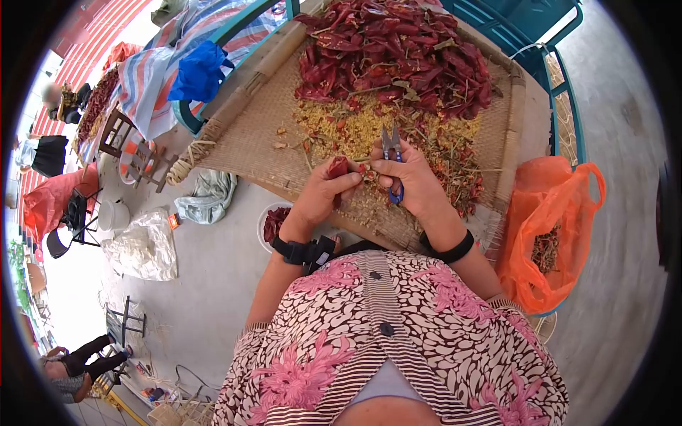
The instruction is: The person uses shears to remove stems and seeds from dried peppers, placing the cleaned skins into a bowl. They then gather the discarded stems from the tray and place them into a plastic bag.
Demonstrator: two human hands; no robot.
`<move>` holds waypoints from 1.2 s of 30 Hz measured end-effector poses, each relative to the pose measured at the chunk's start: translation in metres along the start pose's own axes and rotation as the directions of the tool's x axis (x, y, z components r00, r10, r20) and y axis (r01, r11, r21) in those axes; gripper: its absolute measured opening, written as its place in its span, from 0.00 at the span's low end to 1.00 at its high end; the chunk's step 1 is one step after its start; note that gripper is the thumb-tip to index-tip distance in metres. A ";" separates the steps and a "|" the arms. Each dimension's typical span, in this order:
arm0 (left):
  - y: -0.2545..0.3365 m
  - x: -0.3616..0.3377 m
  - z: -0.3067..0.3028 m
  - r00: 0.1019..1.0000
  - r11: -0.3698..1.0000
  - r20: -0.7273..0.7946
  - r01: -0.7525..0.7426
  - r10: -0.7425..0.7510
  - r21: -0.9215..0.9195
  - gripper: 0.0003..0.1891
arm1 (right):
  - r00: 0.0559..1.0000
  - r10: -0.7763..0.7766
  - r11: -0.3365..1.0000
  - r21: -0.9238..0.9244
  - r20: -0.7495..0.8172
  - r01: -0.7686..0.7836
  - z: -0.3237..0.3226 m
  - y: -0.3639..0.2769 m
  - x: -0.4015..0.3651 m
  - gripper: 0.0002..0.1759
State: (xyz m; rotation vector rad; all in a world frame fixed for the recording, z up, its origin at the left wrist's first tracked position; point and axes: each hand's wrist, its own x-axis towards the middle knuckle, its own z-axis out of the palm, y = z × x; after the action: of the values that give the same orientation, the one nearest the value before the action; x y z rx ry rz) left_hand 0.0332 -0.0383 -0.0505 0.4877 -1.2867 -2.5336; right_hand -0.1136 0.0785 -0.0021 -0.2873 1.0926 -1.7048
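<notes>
My left hand [323, 190] is closed around a dried red chili pepper [339, 169]. Its fingertips meet those of my right hand [415, 183] over the near part of a woven mat [263, 128]. In my right hand is a pair of small snips [391, 140], blades pointing away from me and a blue handle showing below the fingers. The thumb and finger of that hand also pinch at the end of the chili. Beyond both hands lies a large heap of dried red chilies [398, 53], with yellow seeds [334, 128] and stem bits spread before it.
An orange plastic bag [522, 234] holding dry scraps stands at the right. Below the mat's left edge is a white bowl [262, 231] of chilies. A blue bag [199, 71] hangs on the teal frame [245, 21]. Other people are at the far left.
</notes>
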 end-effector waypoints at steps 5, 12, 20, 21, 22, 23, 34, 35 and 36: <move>0.006 -0.004 0.002 0.995 0.998 0.097 -0.003 -0.002 0.059 0.05 | 0.987 -0.125 0.990 -0.080 -0.105 0.117 0.001 0.001 0.000 0.16; 0.016 -0.007 0.012 0.995 0.991 0.103 -0.014 0.000 0.133 0.05 | 0.951 -0.309 0.407 -0.903 0.005 0.137 -0.026 -0.054 -0.002 0.10; 0.013 -0.007 0.008 0.999 0.964 -0.008 0.046 -0.045 0.264 0.09 | 0.919 -0.389 -0.292 -0.955 0.070 -0.051 -0.024 -0.050 0.080 0.13; 0.013 -0.007 0.009 0.999 0.960 -0.021 0.037 -0.032 0.277 0.10 | 0.923 -0.381 -0.329 -0.941 0.050 -0.084 -0.028 -0.044 0.095 0.16; 0.013 -0.007 0.008 0.999 0.964 -0.026 0.036 -0.030 0.263 0.10 | 0.930 -0.366 -0.338 -0.935 0.029 -0.104 -0.026 -0.041 0.100 0.16; 0.013 -0.007 0.008 0.999 0.968 -0.032 0.035 -0.028 0.248 0.11 | 0.937 -0.350 -0.349 -0.929 0.009 -0.122 -0.024 -0.038 0.104 0.16; 0.015 -0.007 0.014 0.996 0.985 -0.077 -0.027 0.041 0.170 0.20 | 0.997 0.016 0.561 -0.825 -0.073 -0.070 -0.010 -0.056 0.055 0.14; 0.017 -0.007 0.015 0.996 0.984 -0.078 -0.032 0.046 0.172 0.22 | 0.995 0.066 0.629 -0.770 -0.078 -0.102 -0.015 -0.052 0.052 0.11; 0.018 -0.008 0.015 0.995 0.984 -0.081 -0.037 0.052 0.176 0.23 | 0.992 0.097 0.689 -0.714 -0.083 -0.127 -0.014 -0.048 0.047 0.11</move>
State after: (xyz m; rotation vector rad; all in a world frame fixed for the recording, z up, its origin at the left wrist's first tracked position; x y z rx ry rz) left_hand 0.0357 -0.0348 -0.0266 0.5891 -1.4771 -2.3489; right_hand -0.1734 0.0480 0.0126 -0.6671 1.7509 -1.0961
